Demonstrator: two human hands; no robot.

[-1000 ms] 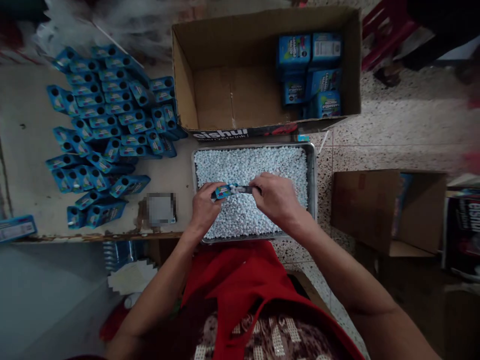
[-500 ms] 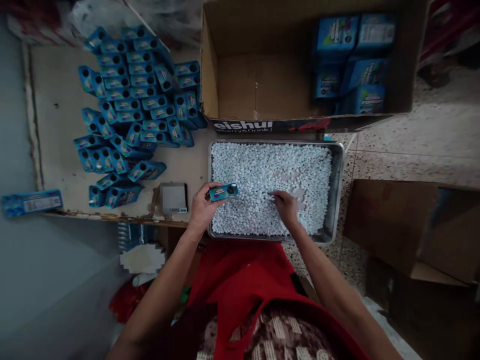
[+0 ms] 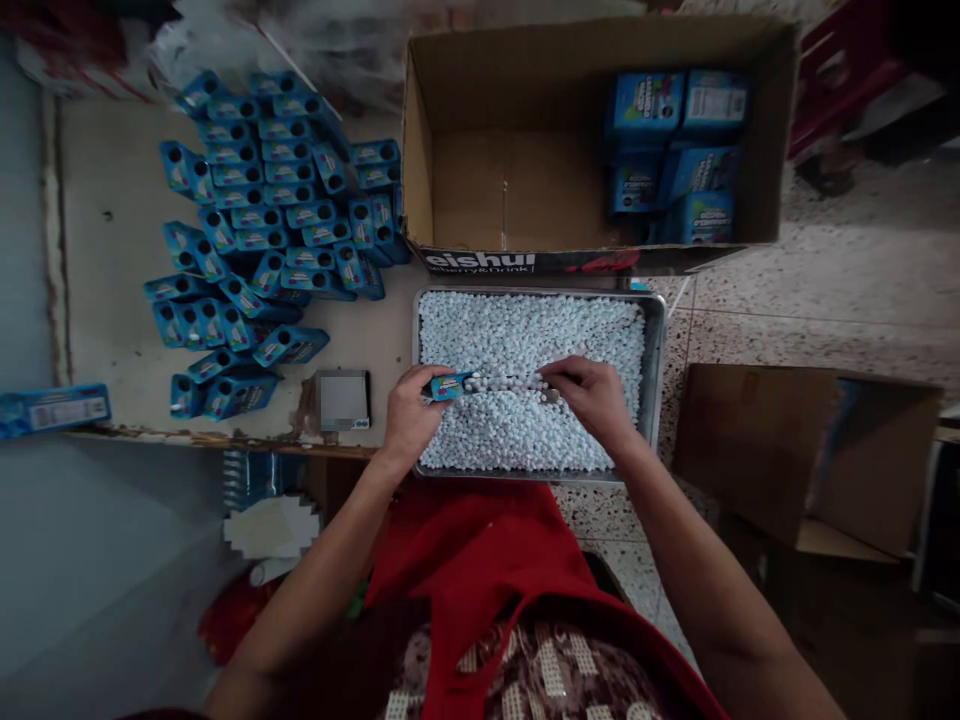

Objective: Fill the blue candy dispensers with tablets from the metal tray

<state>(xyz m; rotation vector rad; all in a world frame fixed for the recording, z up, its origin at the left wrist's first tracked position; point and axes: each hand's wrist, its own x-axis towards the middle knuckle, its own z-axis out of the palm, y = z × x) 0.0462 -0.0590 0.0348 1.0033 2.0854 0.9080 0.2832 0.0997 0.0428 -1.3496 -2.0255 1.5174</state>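
My left hand (image 3: 412, 412) grips a small blue printed box (image 3: 448, 386), tilted so that its end points right over the metal tray (image 3: 657, 400). Small white pellets (image 3: 525, 330), with a faint blue tint, fill the tray. From the box's end, a narrow line of pellets runs across to the fingertips of my right hand (image 3: 592, 395). Those fingers are pinched together low over the pellets; what they hold, if anything, I cannot make out.
Many similar blue boxes (image 3: 255, 215) with round dark holes stand on the table at left. A large cardboard carton (image 3: 465, 190) behind the tray holds several blue packs (image 3: 649, 105). Another carton (image 3: 750, 440) lies at right. A square pale device (image 3: 343, 400) sits near the table edge.
My right hand has moved slightly right, its fingers still low over the pellets. The blue box has tilted and sunk a little, and a line of pellets now shows between my hands.
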